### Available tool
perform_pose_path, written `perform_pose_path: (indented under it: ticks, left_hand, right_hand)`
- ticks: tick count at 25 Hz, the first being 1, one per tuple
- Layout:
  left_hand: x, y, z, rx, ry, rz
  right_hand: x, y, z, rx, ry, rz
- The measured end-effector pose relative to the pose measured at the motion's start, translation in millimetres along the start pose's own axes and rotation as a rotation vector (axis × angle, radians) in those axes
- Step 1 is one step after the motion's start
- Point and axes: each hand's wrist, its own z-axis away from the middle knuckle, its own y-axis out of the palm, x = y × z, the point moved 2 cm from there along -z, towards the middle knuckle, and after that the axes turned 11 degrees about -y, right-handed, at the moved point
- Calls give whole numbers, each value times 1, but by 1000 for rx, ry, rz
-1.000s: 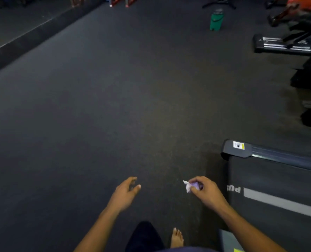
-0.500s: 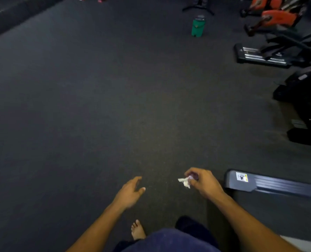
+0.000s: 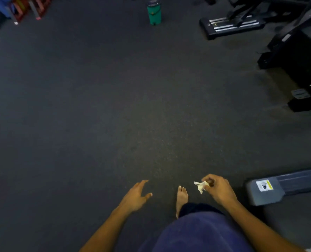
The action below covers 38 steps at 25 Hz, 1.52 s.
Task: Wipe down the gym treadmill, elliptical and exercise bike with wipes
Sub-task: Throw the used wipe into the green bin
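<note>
My right hand [image 3: 217,190] pinches a small crumpled white wipe [image 3: 201,186] over the dark floor, low in the head view. My left hand [image 3: 137,195] hangs beside it with fingers spread and relaxed, holding nothing. The grey rear corner of the treadmill [image 3: 265,190], with a warning sticker, lies just right of my right hand. A black machine base [image 3: 300,70] stands at the right edge, and another machine with silver rails [image 3: 231,27] sits farther back on the right.
A green bin [image 3: 154,12] with a lid stands on the floor at the top middle. Red and blue racks [image 3: 22,10] fill the top left corner. My bare foot [image 3: 182,197] is on the dark rubber floor [image 3: 114,106], which stretches wide ahead.
I have walked forward past the treadmill's end; the green bin and far machines appear closer. The treadmill deck has slid out of view to the right. Both hands keep their poses.
</note>
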Motion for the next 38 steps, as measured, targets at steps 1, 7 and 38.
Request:
perform_pose_path:
  ticks: [1, 7, 38]
  left_hand:
    - [-11, -25, -15, 11, -5, 6]
    - [-82, -166, -129, -81, -37, 287]
    - [-523, -784, -818, -38, -70, 241]
  right_hand:
    - [9, -7, -23, 5, -6, 1]
    - [80, -54, -205, 25, -127, 31]
    - [328, -356, -1146, -3, -120, 53]
